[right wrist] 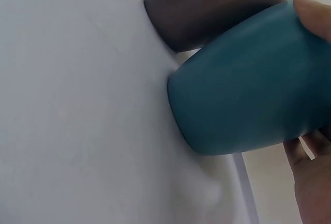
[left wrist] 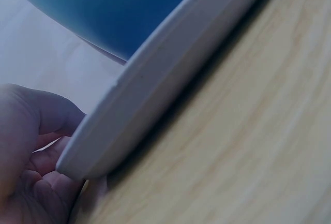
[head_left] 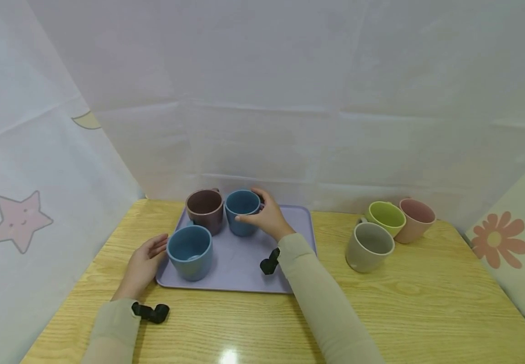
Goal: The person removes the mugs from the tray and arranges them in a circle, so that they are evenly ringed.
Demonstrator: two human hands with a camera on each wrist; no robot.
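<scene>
A lavender tray (head_left: 244, 270) lies on the wooden table with three mugs on it. My right hand (head_left: 269, 216) grips the farther blue mug (right wrist: 243, 79), thumb on its near side and fingers on the right, around the handle side. This mug is upright on or just above the tray; I cannot tell which. Beside it, on its left, stands a brown mug (head_left: 205, 207). A second blue mug (head_left: 190, 253) stands at the tray's front left. My left hand (head_left: 144, 263) holds the tray's left edge, its fingers at the rim (left wrist: 150, 79) in the left wrist view.
On the table (head_left: 426, 303) to the right of the tray stand a grey mug (head_left: 367, 250), a yellow-green mug (head_left: 386, 217) and a pink mug (head_left: 414, 222), close together. A white sheet (head_left: 262, 101) hangs along the table's back edge.
</scene>
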